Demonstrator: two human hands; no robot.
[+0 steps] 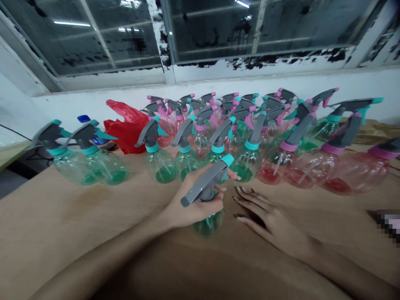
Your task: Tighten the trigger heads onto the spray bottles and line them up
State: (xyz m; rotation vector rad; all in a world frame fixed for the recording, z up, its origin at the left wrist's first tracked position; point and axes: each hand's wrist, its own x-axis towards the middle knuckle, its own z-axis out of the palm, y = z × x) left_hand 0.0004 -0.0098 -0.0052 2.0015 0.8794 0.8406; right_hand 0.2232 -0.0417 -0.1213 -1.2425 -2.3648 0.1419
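The left hand is curled around the neck of a green bottle, just under its grey head; the bottle is at the middle of the worktop, in front of a row of other bottles, though whether its base touches the wood is hard to tell. The right hand lies just beside it, fingers loosely spread, holding nothing. The clear body looks like thin plastic, so probably light, a little springy and slippery on its round sides; the head seems stiff and top-heavy. The narrow neck should give the surest hold, clear of the trigger
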